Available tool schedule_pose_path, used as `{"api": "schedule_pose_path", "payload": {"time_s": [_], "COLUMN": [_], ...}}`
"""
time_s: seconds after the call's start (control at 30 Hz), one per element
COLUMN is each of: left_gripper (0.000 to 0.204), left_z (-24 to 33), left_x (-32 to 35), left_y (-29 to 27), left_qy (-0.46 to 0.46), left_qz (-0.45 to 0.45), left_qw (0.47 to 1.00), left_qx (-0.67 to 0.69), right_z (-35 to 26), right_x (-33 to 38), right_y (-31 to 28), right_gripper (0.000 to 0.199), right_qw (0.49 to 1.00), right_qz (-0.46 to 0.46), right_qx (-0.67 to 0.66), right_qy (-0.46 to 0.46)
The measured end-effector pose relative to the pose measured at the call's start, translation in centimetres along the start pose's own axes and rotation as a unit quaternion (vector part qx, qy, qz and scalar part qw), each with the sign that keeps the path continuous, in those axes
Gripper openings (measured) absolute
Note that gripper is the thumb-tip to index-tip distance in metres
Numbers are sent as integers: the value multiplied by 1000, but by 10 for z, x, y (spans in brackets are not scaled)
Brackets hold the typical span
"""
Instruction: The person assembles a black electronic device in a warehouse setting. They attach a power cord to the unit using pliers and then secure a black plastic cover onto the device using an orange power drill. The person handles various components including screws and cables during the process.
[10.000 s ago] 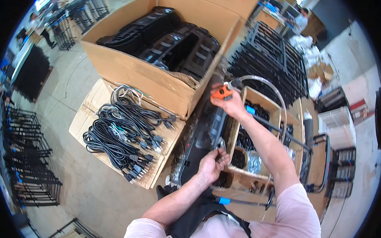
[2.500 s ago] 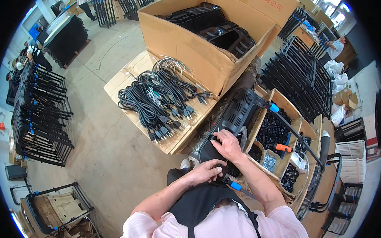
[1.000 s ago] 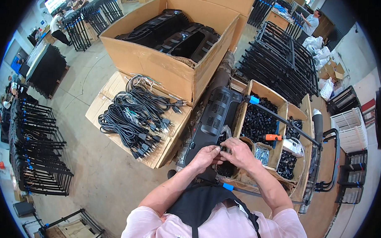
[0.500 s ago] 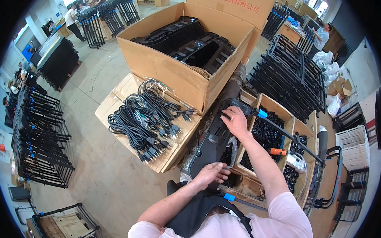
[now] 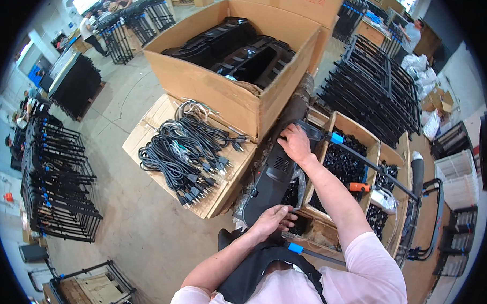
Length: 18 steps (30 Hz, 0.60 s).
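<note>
A long black plastic housing (image 5: 271, 178) with vent slots lies slantwise in front of me, attached to or lying on a frame of black tubes (image 5: 370, 171) with blue end pieces. My right hand (image 5: 296, 142) grips its far end, fingers bent over the top. At the near end, my left hand (image 5: 274, 221) holds the housing's edge, its fingers curled toward the right. The undersides of both hands are hidden. Beside the housing, wooden bins (image 5: 313, 203) hold many small black parts (image 5: 343, 159). An orange-bodied tool (image 5: 359, 187) lies across one bin.
Bundled black power cords (image 5: 187, 154) lie on a carton (image 5: 137, 138) to the left. Behind it stands an open cardboard box (image 5: 203, 78) of black plastic shells (image 5: 245, 50). Stacked black tube frames (image 5: 59, 180) stand left, and more frames (image 5: 370, 88) at right. Several people work farther off.
My right hand has shifted slightly left and up along the housing's far end. My left hand stays at the near end, and the whole view has moved a little.
</note>
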<state>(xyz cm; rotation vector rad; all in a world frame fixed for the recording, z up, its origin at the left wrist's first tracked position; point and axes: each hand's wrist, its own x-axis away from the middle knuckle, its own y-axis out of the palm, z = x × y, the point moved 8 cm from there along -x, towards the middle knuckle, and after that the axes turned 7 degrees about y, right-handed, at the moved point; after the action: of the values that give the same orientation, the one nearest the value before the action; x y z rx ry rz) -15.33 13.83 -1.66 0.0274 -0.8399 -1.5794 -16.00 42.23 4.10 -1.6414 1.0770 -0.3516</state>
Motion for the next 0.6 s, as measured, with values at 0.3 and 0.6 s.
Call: {"api": "schedule_pose_path", "payload": {"time_s": [0.3,0.6], "left_gripper": [47,46], "left_z": [-13,-32], "left_x": [-4,-21], "left_y": [18,38], "left_qy": [-21,-28], "left_qz": [-1,11], "left_qw": [1000,999], "left_qx": [-18,-21], "right_z": [44,198], "right_x": [47,282], "right_y": [-75,28], "right_gripper": [20,26], "right_qw": [989,919], "right_qz": [-1,-340], "right_qx": [-122,133], "right_qy": [82,150]}}
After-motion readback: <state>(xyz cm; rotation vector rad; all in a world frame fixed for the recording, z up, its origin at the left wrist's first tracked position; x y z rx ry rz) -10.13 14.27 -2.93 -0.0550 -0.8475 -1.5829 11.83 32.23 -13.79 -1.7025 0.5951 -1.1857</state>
